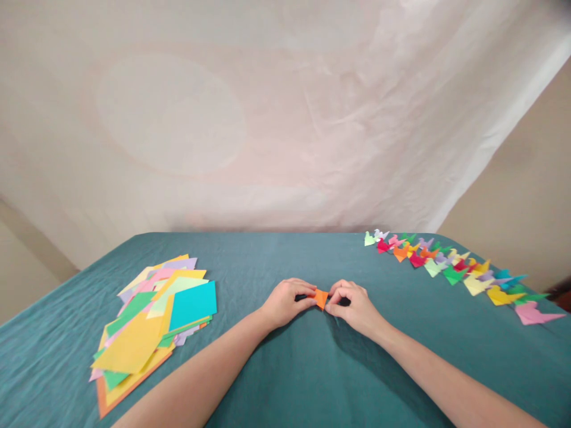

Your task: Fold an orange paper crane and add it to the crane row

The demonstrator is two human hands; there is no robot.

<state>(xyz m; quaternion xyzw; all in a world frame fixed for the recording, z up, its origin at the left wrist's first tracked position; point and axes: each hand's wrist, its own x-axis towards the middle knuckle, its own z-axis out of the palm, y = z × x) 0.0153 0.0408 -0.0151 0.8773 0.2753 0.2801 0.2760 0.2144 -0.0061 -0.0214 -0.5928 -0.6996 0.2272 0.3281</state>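
Note:
A small folded orange paper piece (320, 297) lies on the teal cloth (289, 368) at the middle of the table, pinched from both sides. My left hand (285, 302) grips its left edge with curled fingers. My right hand (352, 306) pinches its right edge with thumb and fingertips. Both hands rest on the cloth, close together, with the paper between them.
A loose pile of coloured paper squares (154, 315) lies to the left. A long row of several folded paper figures (455, 267) runs along the right side toward the table's edge. A white sheet (267, 119) hangs behind the table.

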